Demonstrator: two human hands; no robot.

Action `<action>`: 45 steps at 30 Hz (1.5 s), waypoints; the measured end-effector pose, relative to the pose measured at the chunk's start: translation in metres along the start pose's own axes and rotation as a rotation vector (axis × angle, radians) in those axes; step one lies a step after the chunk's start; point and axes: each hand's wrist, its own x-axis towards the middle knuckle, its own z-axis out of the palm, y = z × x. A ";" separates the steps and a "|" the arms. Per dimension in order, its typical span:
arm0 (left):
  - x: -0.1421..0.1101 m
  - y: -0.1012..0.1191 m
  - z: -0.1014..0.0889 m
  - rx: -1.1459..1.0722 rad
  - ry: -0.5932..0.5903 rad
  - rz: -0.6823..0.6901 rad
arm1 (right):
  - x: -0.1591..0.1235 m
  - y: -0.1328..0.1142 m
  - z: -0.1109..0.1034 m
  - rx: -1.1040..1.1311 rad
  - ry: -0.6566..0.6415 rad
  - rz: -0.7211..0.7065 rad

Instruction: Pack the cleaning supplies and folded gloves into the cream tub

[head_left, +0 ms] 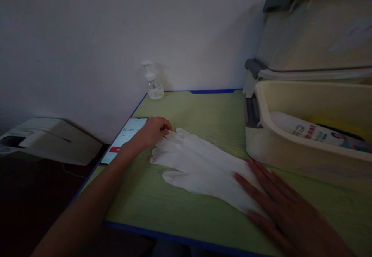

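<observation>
Dim light, soft shadows, slight blur, bright phone screen [128,135]

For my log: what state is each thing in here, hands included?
Glove: lying flat, some fingers bunched.
Left hand: pinching a glove fingertip.
Right hand: fingers spread, resting on the glove.
Phone: lying face up, screen lit, timer showing.
Pump bottle: upright; fill level unclear.
Cream box: open on top, packet inside.
Packet: lying down; sealed or not, cannot tell.

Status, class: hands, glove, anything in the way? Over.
Left hand at finger ends of white glove; right hand spread on its cuff. Glove flat on table. Nearby: phone by left hand, bin by cuff.
</observation>
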 end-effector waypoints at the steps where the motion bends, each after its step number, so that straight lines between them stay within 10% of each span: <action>1: 0.000 0.000 0.000 0.006 0.001 0.011 | 0.000 0.000 0.000 0.003 0.002 0.001; 45: -0.003 0.024 0.018 -0.237 0.205 0.060 | 0.012 -0.001 -0.009 0.079 0.025 0.003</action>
